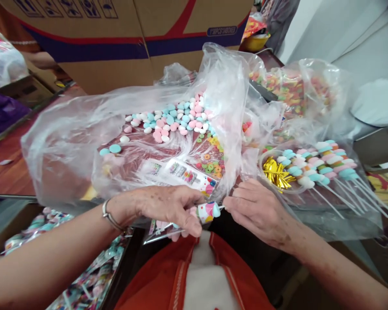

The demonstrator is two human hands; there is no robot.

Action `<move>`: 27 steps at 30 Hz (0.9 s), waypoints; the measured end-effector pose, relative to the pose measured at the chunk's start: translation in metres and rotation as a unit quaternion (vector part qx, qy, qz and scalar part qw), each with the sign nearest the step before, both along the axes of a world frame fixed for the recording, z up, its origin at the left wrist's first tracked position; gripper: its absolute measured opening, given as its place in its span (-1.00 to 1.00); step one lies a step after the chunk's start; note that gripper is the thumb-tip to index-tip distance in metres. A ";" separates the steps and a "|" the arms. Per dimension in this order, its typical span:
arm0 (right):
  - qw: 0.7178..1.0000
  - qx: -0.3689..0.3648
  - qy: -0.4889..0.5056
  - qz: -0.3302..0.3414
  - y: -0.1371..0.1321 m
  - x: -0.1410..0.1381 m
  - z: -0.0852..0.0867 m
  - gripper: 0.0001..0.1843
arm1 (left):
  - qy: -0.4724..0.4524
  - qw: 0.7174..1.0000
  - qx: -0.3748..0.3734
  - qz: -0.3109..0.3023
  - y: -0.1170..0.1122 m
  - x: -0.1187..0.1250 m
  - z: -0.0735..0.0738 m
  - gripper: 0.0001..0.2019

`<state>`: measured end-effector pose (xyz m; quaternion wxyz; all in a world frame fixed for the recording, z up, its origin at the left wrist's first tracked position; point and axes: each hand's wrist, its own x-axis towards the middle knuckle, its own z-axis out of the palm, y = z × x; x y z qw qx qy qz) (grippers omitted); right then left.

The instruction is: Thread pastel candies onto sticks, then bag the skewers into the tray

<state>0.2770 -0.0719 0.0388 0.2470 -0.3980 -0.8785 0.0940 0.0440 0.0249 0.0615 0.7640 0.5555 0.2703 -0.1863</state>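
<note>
My left hand (177, 209) is wrapped round a candy skewer (208, 211) inside a clear printed bag, low in front of my body. A pale blue candy shows at the skewer's right end, and a short piece of white stick comes out there. My right hand (258, 211) pinches that stick with thumb and fingers. Flat printed bags (187, 174) lie just beyond my left hand. To the right of my right hand, several bare candy skewers (317, 163) lie in a pile, sticks towards me, beside a bundle of gold twist ties (276, 174).
Loose pink, blue and white candies (171, 118) and small fruit rings (213, 165) lie on clear plastic sheeting (67, 125). A large carton (116, 69) stands behind. Bagged gummies (287, 90) sit back right. A box of wrapped skewers (97, 262) is below left.
</note>
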 end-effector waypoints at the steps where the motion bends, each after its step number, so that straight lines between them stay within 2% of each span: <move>1: 1.000 -0.001 0.000 0.003 0.000 -0.002 0.000 -0.74 | -0.006 1.000 0.001 0.012 -0.002 -0.002 -0.003 -0.58; 3: 1.000 0.005 0.006 0.015 0.000 -0.010 -0.004 -0.72 | -0.004 0.999 0.018 0.031 -0.009 0.000 -0.008 -0.58; 7: 0.999 0.037 0.013 0.037 0.002 -0.026 -0.015 -0.65 | 0.008 0.995 0.092 0.026 -0.023 0.016 -0.014 -0.60; 9: 0.998 0.047 0.014 0.039 0.003 -0.028 -0.018 -0.63 | 0.010 0.991 0.128 0.033 -0.025 0.023 -0.016 -0.59; 12: 0.999 0.035 0.014 0.027 0.005 -0.020 -0.014 -0.68 | 0.024 0.989 0.140 0.033 -0.023 0.028 -0.018 -0.52; 15: 1.000 -0.002 -0.016 -0.009 0.005 -0.005 -0.003 -0.78 | -0.002 0.986 0.164 0.028 -0.018 0.026 -0.014 -0.54; 18: 0.999 -0.023 -0.040 -0.004 0.004 0.005 0.003 -0.73 | -0.017 0.987 0.157 0.027 -0.017 0.024 -0.008 -0.63; 23: 0.999 -0.013 -0.015 0.026 0.004 0.001 -0.004 -0.66 | -0.011 0.979 0.191 0.069 -0.027 0.029 -0.004 -0.67; 27: 1.000 -0.004 0.006 0.019 0.006 0.001 -0.008 -0.68 | -0.026 0.960 0.263 0.088 -0.019 0.024 0.002 -0.62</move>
